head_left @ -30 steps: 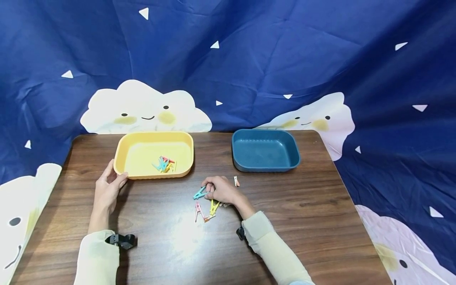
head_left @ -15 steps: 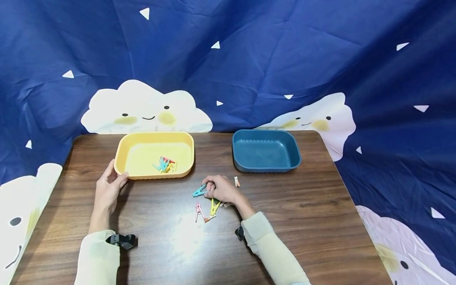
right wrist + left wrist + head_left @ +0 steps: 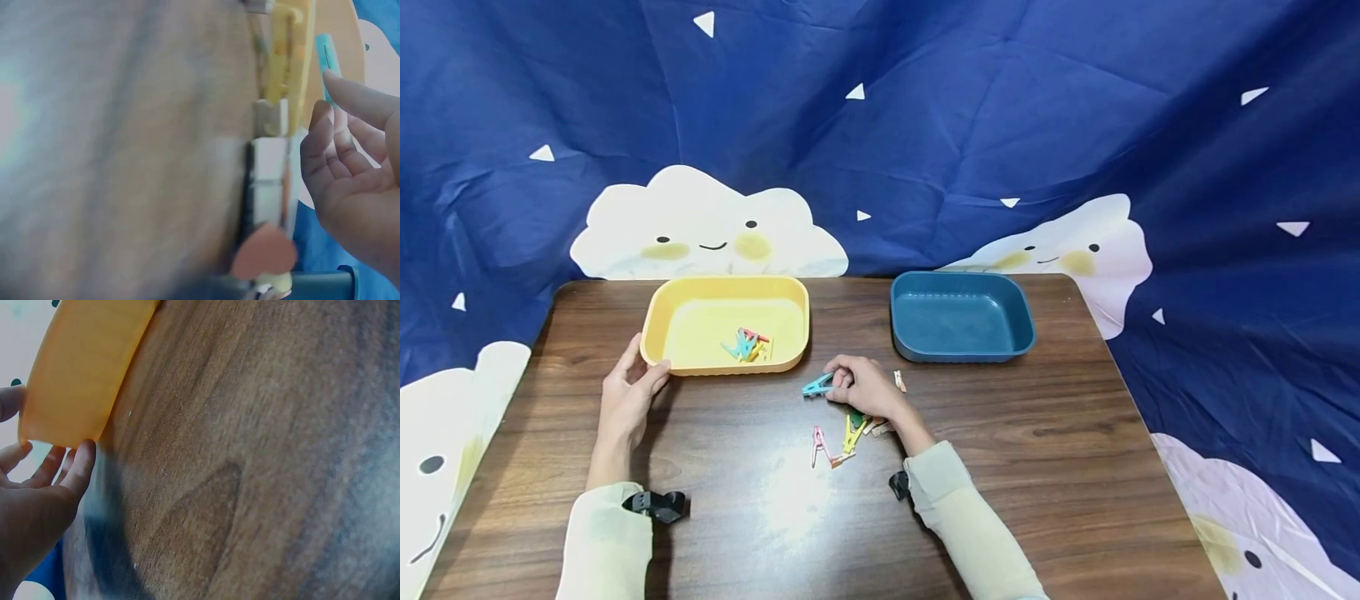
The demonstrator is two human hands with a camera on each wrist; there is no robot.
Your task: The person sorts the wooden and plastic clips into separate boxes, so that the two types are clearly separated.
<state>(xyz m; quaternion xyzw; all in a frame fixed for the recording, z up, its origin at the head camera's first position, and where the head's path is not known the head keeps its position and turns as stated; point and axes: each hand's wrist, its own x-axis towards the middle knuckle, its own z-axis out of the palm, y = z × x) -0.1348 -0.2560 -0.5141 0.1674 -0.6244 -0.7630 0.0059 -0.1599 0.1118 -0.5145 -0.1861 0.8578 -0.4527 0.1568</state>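
Turquoise clothespin (image 3: 817, 385): pinched by the right hand (image 3: 868, 388) near the yellow tray (image 3: 727, 310), outside it at four o'clock, best lifted clear of its rim; tray gripped at eight by the left hand (image 3: 628, 396).

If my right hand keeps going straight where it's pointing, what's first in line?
Probably the near right corner of the yellow plastic bin, with the turquoise clothespin in your right hand leading. Height is unclear; it might clear the rim.
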